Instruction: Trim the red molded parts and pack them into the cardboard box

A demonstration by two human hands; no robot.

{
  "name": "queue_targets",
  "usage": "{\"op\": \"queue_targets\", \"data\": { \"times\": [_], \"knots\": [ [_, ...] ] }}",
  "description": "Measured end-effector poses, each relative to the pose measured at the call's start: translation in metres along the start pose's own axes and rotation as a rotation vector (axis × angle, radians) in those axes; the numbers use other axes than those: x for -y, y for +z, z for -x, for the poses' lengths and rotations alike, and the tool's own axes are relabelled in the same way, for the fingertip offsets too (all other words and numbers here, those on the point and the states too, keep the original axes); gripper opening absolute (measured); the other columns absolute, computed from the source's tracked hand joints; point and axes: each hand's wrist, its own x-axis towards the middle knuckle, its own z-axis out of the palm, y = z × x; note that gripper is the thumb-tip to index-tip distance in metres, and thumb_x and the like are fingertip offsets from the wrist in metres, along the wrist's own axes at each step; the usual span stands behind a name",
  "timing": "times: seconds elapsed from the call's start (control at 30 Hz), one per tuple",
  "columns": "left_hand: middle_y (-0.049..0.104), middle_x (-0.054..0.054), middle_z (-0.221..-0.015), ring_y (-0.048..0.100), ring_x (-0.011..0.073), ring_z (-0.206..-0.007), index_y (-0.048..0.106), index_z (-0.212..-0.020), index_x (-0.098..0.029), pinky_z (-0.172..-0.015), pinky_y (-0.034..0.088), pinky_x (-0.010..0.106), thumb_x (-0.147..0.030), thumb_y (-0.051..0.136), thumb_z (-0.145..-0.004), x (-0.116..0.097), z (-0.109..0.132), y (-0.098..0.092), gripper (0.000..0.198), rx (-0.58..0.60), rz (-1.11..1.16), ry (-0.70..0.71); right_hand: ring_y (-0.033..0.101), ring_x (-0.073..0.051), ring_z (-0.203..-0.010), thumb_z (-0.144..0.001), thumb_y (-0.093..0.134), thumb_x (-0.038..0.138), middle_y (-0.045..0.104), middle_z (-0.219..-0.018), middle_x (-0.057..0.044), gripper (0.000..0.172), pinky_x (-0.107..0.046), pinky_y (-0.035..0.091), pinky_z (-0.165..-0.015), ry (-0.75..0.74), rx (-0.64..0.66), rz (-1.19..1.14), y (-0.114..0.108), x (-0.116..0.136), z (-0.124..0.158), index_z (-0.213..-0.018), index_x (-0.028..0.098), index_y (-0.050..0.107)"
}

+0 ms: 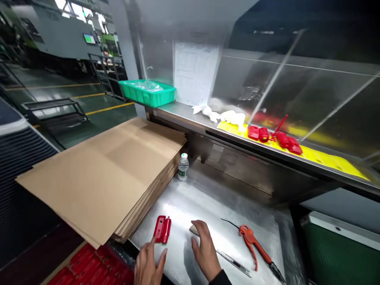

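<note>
Two slim red plastic parts (162, 229) lie side by side on the metal table. My left hand (148, 263) has its fingers apart, with the index fingertip at the near end of the left part; whether it touches is unclear. To the right, my right hand (205, 249) is over the table, thumb and index finger apart. A beige piece (194, 229) shows between those fingertips. From the hand's other side a thin silver tool (234, 263) sticks out in line with it; whether they are one tool is hidden. An orange air blow gun (252, 239) rests farther right.
A tall stack of cardboard sheets (101, 174) stands left, above red parts (86, 267). A water bottle (183, 167) stands behind. The ledge holds a green bin (160, 97), white cloths (233, 117) and red parts (285, 140) on a yellow sheet (332, 160).
</note>
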Motion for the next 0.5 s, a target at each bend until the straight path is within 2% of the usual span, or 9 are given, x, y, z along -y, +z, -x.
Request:
{"op": "queue_targets", "data": {
  "times": [0.07,0.13,0.2,0.27,0.3,0.37,0.4,0.43,0.5],
  "knots": [
    [0.045,0.023,-0.142,0.038,0.0513,-0.135,0.048,-0.138,-0.022,-0.106,0.032,0.067,-0.060,0.046,-0.082,-0.030,-0.029,0.019,0.067,-0.051,-0.085,-0.027,0.053,-0.023,-0.127,-0.084,0.050,0.017,0.057,-0.133,-0.008,0.045,-0.042,0.040,-0.114,0.045,-0.065,-0.026,-0.023,-0.014,0.009,-0.127,0.026,0.061],
    [0.045,0.028,-0.138,0.039,0.0565,-0.130,0.046,-0.139,-0.017,-0.101,0.030,0.073,-0.056,0.041,-0.083,-0.051,-0.053,0.031,0.068,-0.062,-0.117,-0.054,0.051,-0.029,-0.128,-0.084,0.051,0.022,0.056,-0.132,-0.012,0.042,-0.053,0.036,-0.115,0.129,-0.161,-0.041,-0.061,-0.039,0.018,-0.124,0.022,0.061],
    [0.054,0.027,-0.129,0.049,0.0530,-0.121,0.042,-0.141,-0.015,-0.098,0.037,0.069,-0.051,0.041,-0.083,-0.066,-0.062,0.030,0.068,-0.026,-0.101,-0.047,0.054,-0.033,-0.123,-0.084,0.054,0.028,0.054,-0.134,-0.016,0.042,-0.060,0.039,-0.110,0.224,-0.219,-0.078,-0.098,-0.059,0.027,-0.125,0.019,0.060],
    [0.060,0.021,-0.126,0.055,0.0446,-0.117,0.036,-0.144,-0.018,-0.100,0.043,0.060,-0.050,0.048,-0.081,-0.083,-0.056,0.017,0.072,0.038,-0.062,0.016,0.059,-0.031,-0.115,-0.085,0.057,0.034,0.053,-0.136,-0.017,0.046,-0.055,0.050,-0.100,0.291,-0.212,-0.142,-0.124,-0.061,0.032,-0.129,0.020,0.057],
    [0.061,0.017,-0.129,0.057,0.0402,-0.118,0.032,-0.147,-0.023,-0.102,0.045,0.055,-0.050,0.054,-0.079,-0.095,-0.048,0.006,0.076,0.086,-0.036,0.079,0.062,-0.029,-0.112,-0.085,0.059,0.037,0.053,-0.138,-0.016,0.050,-0.050,0.054,-0.094,0.304,-0.185,-0.202,-0.131,-0.052,0.032,-0.133,0.022,0.054],
    [0.057,0.007,-0.137,0.054,0.0313,-0.126,0.027,-0.150,-0.035,-0.109,0.043,0.045,-0.047,0.065,-0.075,-0.126,-0.027,-0.017,0.084,0.180,0.028,0.266,0.062,-0.024,-0.114,-0.084,0.066,0.041,0.051,-0.143,-0.013,0.063,-0.041,0.056,-0.092,0.285,-0.084,-0.423,-0.138,-0.018,0.030,-0.142,0.027,0.045],
    [0.055,0.007,-0.140,0.053,0.0307,-0.128,0.024,-0.151,-0.037,-0.111,0.041,0.045,-0.042,0.069,-0.075,-0.144,-0.015,-0.029,0.089,0.264,0.073,0.398,0.061,-0.023,-0.118,-0.082,0.071,0.042,0.048,-0.146,-0.012,0.073,-0.039,0.055,-0.095,0.259,-0.016,-0.592,-0.140,0.005,0.028,-0.147,0.030,0.038],
    [0.056,0.007,-0.140,0.053,0.0314,-0.128,0.026,-0.151,-0.038,-0.112,0.040,0.047,-0.037,0.070,-0.075,-0.164,-0.004,-0.040,0.088,0.267,0.113,0.510,0.058,-0.023,-0.122,-0.078,0.077,0.041,0.044,-0.150,-0.012,0.083,-0.039,0.052,-0.099,0.228,0.072,-0.765,-0.143,0.029,0.026,-0.149,0.031,0.034],
    [0.053,0.005,-0.145,0.050,0.0319,-0.132,0.027,-0.151,-0.042,-0.112,0.041,0.049,-0.033,0.069,-0.078,-0.200,0.017,-0.058,0.084,0.292,0.108,0.629,0.060,-0.024,-0.120,-0.070,0.085,0.039,0.049,-0.146,-0.012,0.093,-0.041,0.049,-0.101,0.192,0.205,-0.985,-0.151,0.076,0.023,-0.148,0.028,0.035]
  ]
}}
